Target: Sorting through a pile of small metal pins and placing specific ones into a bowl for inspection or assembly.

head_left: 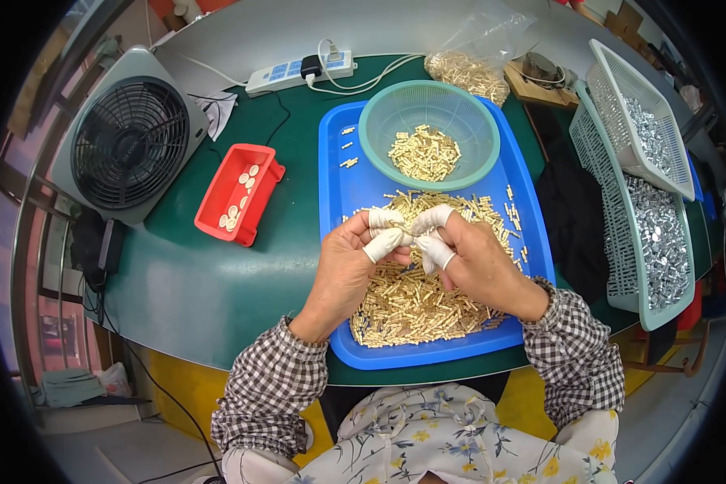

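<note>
My left hand (353,252) and my right hand (473,256) meet over a blue tray (343,343), fingertips pinched close together. White finger cots cover the thumbs and several fingers of both. Whatever sits between the fingertips is too small and too covered to make out. Beneath them spreads a heap of small brass-coloured cylindrical pieces (419,310), filling much of the tray. Just beyond my hands, a pale green mesh basket (371,153) rests in the tray's far part, holding more brass-coloured pieces (424,153).
To the left are a red bin (218,192) with round pale discs and a grey fan (129,145). A power strip (278,78) and a plastic bag of brass-coloured pieces (469,74) lie at the back. Baskets of silvery parts (657,242) stand at the right.
</note>
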A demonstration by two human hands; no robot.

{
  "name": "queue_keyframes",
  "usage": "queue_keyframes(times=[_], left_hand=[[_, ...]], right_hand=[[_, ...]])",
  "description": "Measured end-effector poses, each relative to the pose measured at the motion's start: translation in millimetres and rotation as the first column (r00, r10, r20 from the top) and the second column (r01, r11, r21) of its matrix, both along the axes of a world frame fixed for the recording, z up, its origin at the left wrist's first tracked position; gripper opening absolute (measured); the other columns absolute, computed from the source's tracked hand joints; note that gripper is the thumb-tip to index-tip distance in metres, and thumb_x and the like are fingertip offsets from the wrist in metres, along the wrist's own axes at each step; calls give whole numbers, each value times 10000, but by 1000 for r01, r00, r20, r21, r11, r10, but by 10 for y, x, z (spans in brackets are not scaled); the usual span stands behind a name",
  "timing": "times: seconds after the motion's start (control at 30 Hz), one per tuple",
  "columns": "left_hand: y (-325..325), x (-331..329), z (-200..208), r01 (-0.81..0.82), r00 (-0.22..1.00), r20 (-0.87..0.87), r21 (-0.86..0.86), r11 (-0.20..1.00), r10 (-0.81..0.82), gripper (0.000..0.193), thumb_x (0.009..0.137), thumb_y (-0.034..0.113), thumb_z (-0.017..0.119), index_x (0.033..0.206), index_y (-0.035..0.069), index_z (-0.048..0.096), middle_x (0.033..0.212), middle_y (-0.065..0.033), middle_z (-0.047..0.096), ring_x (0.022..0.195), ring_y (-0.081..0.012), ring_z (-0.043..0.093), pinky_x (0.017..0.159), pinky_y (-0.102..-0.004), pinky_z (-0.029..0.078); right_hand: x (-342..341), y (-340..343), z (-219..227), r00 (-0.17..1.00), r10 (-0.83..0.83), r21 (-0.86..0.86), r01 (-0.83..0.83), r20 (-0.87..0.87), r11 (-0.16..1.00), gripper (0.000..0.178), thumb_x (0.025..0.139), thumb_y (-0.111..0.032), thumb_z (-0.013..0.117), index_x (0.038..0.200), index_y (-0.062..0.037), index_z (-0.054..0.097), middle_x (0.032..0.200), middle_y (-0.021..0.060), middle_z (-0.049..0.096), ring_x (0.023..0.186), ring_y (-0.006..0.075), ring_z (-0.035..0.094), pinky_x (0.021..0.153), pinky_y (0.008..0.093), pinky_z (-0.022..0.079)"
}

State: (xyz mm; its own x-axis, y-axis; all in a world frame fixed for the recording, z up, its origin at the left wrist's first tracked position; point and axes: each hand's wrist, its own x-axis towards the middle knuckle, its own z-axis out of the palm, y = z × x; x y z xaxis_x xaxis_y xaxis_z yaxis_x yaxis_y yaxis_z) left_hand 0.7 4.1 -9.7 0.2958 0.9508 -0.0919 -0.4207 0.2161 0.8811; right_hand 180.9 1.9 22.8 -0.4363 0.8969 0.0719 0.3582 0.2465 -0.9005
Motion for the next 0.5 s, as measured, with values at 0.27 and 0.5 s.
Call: queue_keyframes(times=[0.27, 0.5], left_hand=[[-27, 4, 32, 92, 996, 11, -71, 993, -92, 195, 885, 80, 550, 1060, -3, 530, 902, -91, 627, 786, -144, 627, 702, -254, 534], [46, -82, -83, 4, 993, 118, -65, 998, 3, 214, 910, 96, 507, 1099, -6, 516, 933, -93, 616, 795, -137, 621, 687, -252, 538]], right_hand=[[-3, -4, 67, 995, -1, -113, -11, -103, 994, 260, 891, -36, 492, 1148, 1, 493, 608, 53, 578, 449, 104, 553, 404, 234, 419], [9, -23, 17, 998, -10, 16, 11, -69, 1000, 273, 862, -15, 511, 1133, 3, 540, 677, 83, 618, 496, 116, 588, 444, 247, 466]])
